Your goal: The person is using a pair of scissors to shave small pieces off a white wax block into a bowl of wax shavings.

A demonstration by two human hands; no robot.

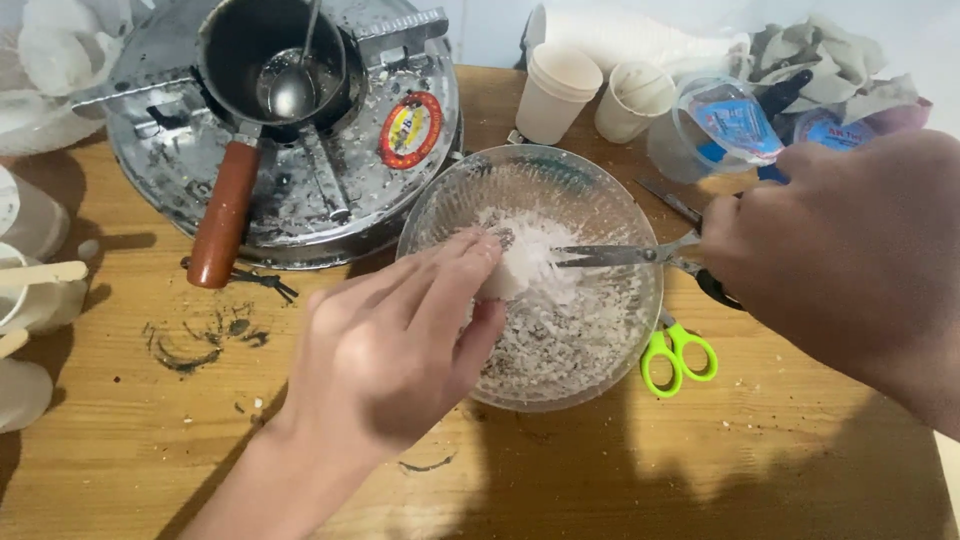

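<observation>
A white lump (512, 272) is pinched between the fingers of the left hand (395, 345) and held over a glass bowl (425, 215) on a wooden table (600, 470). Scissors (625, 254) are gripped in the closed right hand (850, 260), their blades nearly shut and the tips touching the lump. White shavings (560, 340) are heaped inside the bowl. Green-handled scissors (678, 355) lie just beside the bowl's right rim. Behind the bowl, a small pot (270, 60) with a brown handle and a ladle (292, 88) in it is set on a metal stove (400, 190). Two paper cups (590, 95) stand near the table's far edge.
</observation>
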